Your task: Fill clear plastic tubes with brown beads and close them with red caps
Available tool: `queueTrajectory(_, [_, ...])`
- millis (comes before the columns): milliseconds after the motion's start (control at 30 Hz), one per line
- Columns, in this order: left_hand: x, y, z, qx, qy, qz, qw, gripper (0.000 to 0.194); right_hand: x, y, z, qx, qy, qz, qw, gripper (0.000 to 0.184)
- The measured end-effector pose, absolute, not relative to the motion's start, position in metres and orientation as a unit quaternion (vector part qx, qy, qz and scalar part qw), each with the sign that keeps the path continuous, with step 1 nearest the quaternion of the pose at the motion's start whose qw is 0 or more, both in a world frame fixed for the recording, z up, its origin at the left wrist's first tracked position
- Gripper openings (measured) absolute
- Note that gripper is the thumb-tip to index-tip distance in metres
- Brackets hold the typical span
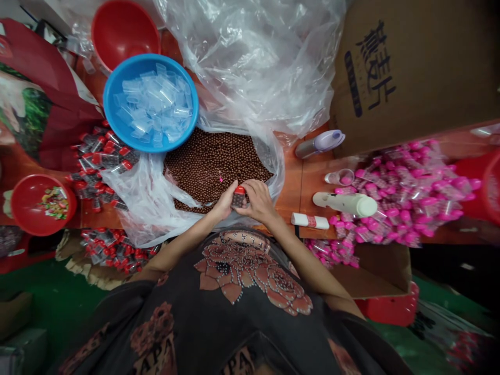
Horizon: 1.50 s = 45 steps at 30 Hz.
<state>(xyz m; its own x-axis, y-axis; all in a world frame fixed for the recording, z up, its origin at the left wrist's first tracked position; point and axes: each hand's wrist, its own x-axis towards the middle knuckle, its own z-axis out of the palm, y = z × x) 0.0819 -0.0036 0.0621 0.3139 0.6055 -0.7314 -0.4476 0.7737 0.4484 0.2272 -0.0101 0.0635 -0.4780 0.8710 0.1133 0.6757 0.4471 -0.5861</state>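
Observation:
Between my two hands is a small clear container with a red cap (238, 198), and dark brown balls show inside it. My left hand (225, 202) closes on its left side. From the right, my right hand (259, 200) curls its fingers and thumb around it. Just beyond the hands a heap of round brown balls (211, 161) lies in an opened clear plastic bag (144, 221). A tiny pink piece (221, 177) rests on the balls.
A blue basin (111, 122) of clear empty containers stands behind left, near a red bowl (125, 31). Red-capped containers (97, 161) pile up at left, pink-capped ones (402, 203) at right. Two bottles (318, 144) (344, 203) and a cardboard box (414, 73) stand right.

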Motion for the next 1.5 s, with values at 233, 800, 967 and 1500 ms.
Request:
queueTrajectory(233, [0.084,-0.027,0.053,0.123,0.533,0.359,0.756,0.036,0.217,-0.025,0.052,-0.440,-0.840,0.237,0.213,0.060])
queueTrajectory(800, [-0.072,0.094,0.117,0.082,0.583,0.567,0.576,0.056,0.247,-0.047,-0.011,-0.499,-0.716,0.458,0.166,0.060])
queueTrajectory(967, [-0.106,0.108,0.146,0.096,0.649,0.594,0.466,0.047,0.255,-0.050,-0.029,-0.495,-0.698,0.478,0.197,0.054])
queueTrajectory(1500, [-0.076,-0.046,0.058,0.242,0.847,0.264,0.392,0.032,0.272,-0.033,-0.058,-0.397,-0.812,0.418,0.094,0.048])
